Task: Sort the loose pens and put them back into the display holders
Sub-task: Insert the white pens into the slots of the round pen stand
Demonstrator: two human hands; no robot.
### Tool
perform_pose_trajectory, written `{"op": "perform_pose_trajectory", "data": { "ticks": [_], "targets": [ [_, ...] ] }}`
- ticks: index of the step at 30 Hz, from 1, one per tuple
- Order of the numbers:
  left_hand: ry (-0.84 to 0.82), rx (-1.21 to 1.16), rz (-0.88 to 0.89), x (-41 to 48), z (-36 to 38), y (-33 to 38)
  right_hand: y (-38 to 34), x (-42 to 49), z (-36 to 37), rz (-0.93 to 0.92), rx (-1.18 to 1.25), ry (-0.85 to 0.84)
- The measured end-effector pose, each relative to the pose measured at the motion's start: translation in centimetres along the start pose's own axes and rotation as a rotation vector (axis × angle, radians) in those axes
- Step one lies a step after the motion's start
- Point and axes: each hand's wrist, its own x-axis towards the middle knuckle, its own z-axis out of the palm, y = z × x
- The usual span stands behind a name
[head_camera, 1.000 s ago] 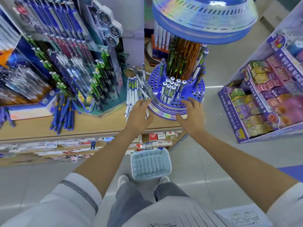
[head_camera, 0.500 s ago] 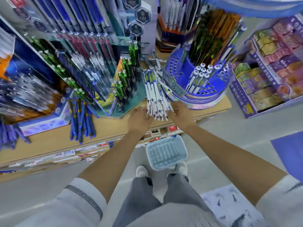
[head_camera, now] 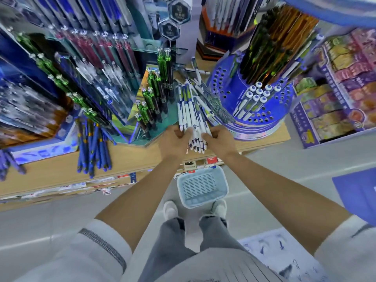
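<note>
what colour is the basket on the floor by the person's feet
Light blue: the basket has a slotted bottom in the same colour, best seen in the head view.

My right grip [head_camera: 218,140] came off the rim of the round blue holder [head_camera: 264,127] and moved left to the white pens [head_camera: 191,110]. My left grip [head_camera: 175,139] slid from on top of the pens down to their near ends. Both grips now clamp the bundle from either side near the tabletop's [head_camera: 61,169] front edge, with the near ends bunched tighter.
</note>
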Motion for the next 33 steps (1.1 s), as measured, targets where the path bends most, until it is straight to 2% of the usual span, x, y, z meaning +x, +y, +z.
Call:
{"op": "perform_pose_trajectory", "data": {
  "ticks": [8, 14, 22, 26, 29, 33],
  "targets": [
    [0.106, -0.153, -0.127, 0.8, 0.4, 1.8, -0.1, 0.8, -0.5, -0.023, 0.016, -0.062],
    [-0.035, -0.182, -0.149, 0.6, 0.2, 0.9, -0.2, 1.3, -1.4, 0.057, 0.203, -0.14],
    [-0.029, -0.035, -0.131, 1.7, 0.4, 2.1, -0.4, 0.9, -1.4, 0.068, 0.314, -0.216],
    [-0.087, -0.078, -0.041, 1.4, 0.3, 1.4, -0.6, 0.8, -2.1, 0.066, 0.355, -0.248],
    [-0.11, -0.163, -0.03, 0.5, -0.1, 1.1, -0.6, 0.4, -2.1, 0.057, 0.404, -0.317],
    [-0.181, -0.225, 0.013, -0.3, -0.5, 1.1, -0.8, -0.4, -1.9, 0.047, 0.466, -0.322]
  ]
}}
